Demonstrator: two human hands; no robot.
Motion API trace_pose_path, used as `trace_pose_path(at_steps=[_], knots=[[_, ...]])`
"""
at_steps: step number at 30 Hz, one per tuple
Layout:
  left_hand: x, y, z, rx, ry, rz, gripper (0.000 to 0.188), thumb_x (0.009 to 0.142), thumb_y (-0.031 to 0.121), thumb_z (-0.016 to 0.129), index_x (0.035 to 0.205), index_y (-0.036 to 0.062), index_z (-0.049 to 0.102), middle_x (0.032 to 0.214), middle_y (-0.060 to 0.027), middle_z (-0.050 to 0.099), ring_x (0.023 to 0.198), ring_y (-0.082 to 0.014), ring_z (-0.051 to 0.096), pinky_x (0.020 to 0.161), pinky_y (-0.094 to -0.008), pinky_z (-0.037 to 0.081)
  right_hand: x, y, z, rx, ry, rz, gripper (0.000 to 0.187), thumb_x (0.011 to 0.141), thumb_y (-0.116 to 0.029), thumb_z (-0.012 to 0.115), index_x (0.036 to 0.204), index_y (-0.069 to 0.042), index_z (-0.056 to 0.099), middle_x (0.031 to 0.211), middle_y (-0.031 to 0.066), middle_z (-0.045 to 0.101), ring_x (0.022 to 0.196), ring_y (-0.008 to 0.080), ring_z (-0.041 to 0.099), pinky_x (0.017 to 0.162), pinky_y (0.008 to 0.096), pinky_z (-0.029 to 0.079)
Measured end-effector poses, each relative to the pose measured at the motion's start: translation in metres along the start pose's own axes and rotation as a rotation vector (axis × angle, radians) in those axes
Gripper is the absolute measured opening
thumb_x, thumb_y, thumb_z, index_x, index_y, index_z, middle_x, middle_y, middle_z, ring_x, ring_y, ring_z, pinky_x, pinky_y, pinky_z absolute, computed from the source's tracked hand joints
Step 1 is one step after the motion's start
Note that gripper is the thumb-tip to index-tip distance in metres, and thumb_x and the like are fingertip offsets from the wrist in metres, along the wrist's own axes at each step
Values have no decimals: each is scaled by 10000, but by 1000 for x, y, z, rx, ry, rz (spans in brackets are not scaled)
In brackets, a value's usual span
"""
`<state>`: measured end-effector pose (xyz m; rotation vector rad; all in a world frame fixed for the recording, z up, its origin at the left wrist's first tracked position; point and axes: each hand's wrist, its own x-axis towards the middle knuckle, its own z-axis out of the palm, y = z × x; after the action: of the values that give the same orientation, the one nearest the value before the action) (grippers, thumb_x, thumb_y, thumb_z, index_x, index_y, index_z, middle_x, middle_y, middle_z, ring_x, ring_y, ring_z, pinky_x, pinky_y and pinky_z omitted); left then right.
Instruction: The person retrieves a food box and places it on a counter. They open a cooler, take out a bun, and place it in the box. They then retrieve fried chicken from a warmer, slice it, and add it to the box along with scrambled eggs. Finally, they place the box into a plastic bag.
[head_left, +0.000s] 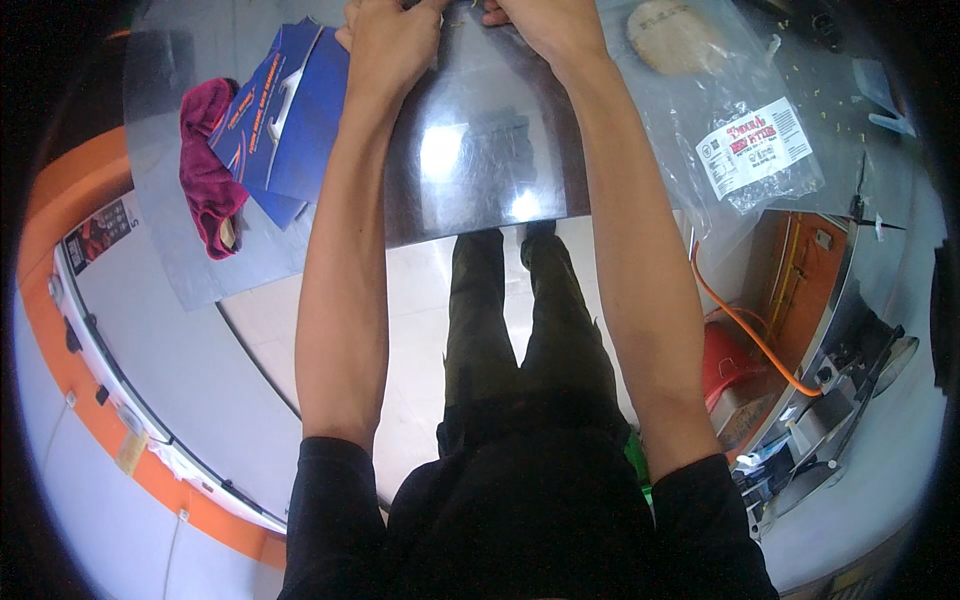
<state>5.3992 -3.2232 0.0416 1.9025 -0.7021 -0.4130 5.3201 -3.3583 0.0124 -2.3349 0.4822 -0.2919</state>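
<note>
Both my hands reach the far side of the tabletop, where the picture's upper edge cuts them off. My left hand has its fingers curled; whatever lies in them is out of sight. Opposite it, my right hand also shows bent fingers, with their contents hidden. A few small yellowish shreds lie between the two hands. Right of my right forearm is a clear plastic bag with a white label. A round, tan flatbread-like disc lies at the bag's far end.
Left of my left arm lie flat blue printed cardboard pieces beside a crumpled maroon cloth. Yellow crumbs dot the table's right side. Below at right are an orange hose, a red container and a cluttered metal shelf.
</note>
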Motion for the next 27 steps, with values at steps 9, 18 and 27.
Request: trace_pose_path(at_steps=[9,18,27], knots=[[-6,14,0,95,10,-85,416,991,360,603,1236,61,757,1131,-159,783,1096,-284,714,1088,-449,446,0,3,-1,-100,-9,-57,251,898,-155,742,1109,-19,760,1013,155,761,852,266,744,779,403,586],[-6,21,2,81,18,-124,414,1004,361,597,1275,89,750,1151,-143,783,1152,-290,698,1166,-458,379,3,6,-2,-149,-27,-90,246,898,-161,739,1098,-20,761,1006,153,760,852,266,742,778,406,583],[-6,21,3,99,42,-68,434,1001,371,595,1242,41,743,1088,-170,784,1074,-288,718,1103,-451,435,1,7,-7,-192,-38,-121,241,897,-167,736,1087,-22,762,1000,152,758,851,266,739,777,408,579]])
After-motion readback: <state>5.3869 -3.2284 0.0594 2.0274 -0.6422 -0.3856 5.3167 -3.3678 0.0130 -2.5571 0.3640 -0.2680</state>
